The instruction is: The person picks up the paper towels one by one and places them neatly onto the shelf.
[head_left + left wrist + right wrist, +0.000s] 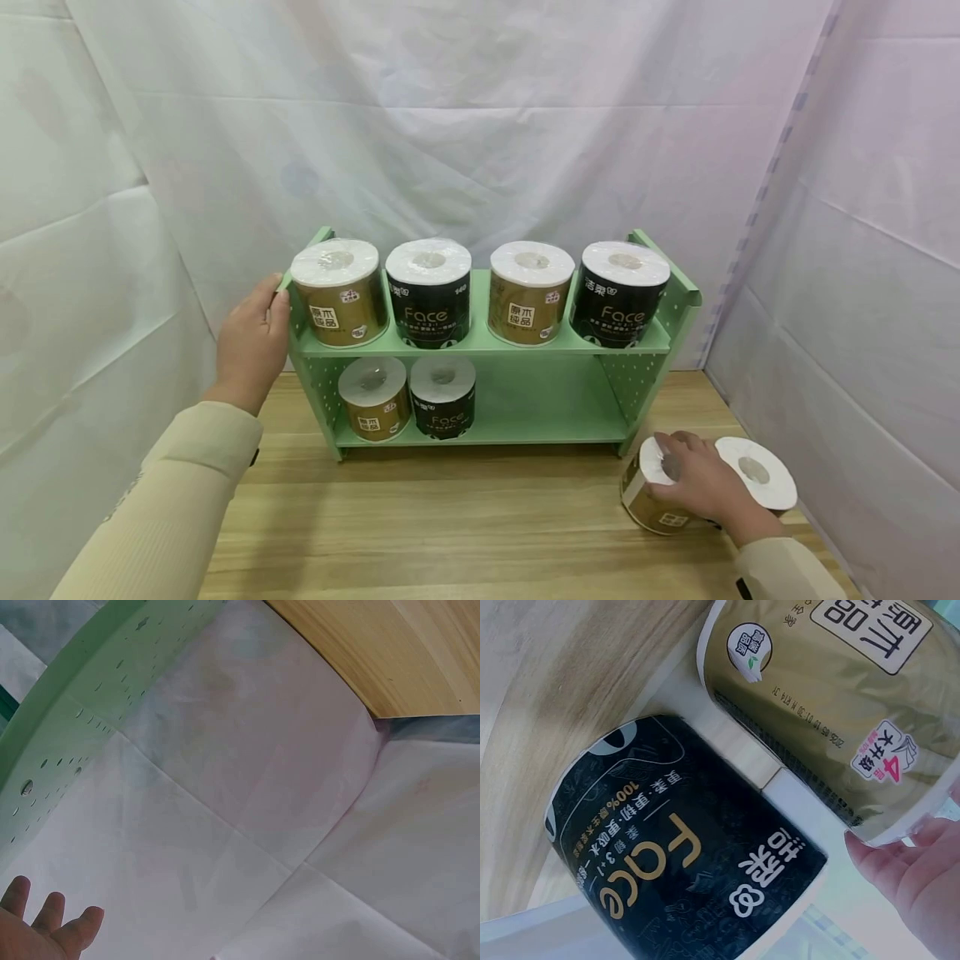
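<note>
My left hand [252, 337] is at the upper left side of a green two-tier shelf [555, 400], its thumb and forefinger pinching the edge of the side panel. In the left wrist view, its other fingers [51, 919] spread below the perforated side panel [67, 742]. My right hand [701, 477] grips a gold-wrapped toilet paper roll [651, 504] from above, low by the shelf's right front. Right beside that stands a black-wrapped toilet paper roll [682, 847], its white top [767, 471] partly behind my hand in the head view.
On the upper tier, gold rolls [341, 304] and black rolls [429, 304] alternate in a row of several. The lower tier holds one gold roll [375, 404] and one black roll [442, 404] at its left. White cloth [480, 125] hangs behind and beside the wooden table [450, 525].
</note>
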A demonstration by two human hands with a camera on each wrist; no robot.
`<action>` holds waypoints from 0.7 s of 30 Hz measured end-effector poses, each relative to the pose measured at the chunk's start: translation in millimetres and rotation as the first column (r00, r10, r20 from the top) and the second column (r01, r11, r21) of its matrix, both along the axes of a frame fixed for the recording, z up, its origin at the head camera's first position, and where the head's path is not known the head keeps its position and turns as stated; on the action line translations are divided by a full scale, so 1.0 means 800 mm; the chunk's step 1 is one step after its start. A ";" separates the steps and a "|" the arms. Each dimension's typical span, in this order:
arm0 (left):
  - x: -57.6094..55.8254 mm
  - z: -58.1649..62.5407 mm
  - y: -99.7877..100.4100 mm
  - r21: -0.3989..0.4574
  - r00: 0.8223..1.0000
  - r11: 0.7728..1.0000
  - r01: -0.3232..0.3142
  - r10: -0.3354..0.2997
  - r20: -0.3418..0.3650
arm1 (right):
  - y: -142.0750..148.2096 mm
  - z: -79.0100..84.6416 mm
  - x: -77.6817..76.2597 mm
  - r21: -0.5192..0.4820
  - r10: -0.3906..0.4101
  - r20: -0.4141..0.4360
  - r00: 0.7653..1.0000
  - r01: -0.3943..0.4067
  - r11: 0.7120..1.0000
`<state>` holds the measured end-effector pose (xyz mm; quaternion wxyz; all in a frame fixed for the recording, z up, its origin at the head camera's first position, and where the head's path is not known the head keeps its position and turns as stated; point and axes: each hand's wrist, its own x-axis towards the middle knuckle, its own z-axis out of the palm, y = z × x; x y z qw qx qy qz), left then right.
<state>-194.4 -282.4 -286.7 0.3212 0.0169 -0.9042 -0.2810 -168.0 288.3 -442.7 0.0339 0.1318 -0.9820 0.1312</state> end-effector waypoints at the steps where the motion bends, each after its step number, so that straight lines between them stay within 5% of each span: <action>1: 0.000 0.000 0.000 0.002 1.000 1.000 -0.001 0.001 0.002 | 0.000 0.000 0.000 0.001 0.000 -0.001 1.000 0.000 1.000; 21: 0.000 -0.001 0.001 -0.003 1.000 1.000 -0.003 0.003 -0.005 | -0.020 0.011 0.013 -0.001 0.025 -0.077 0.997 -0.025 1.000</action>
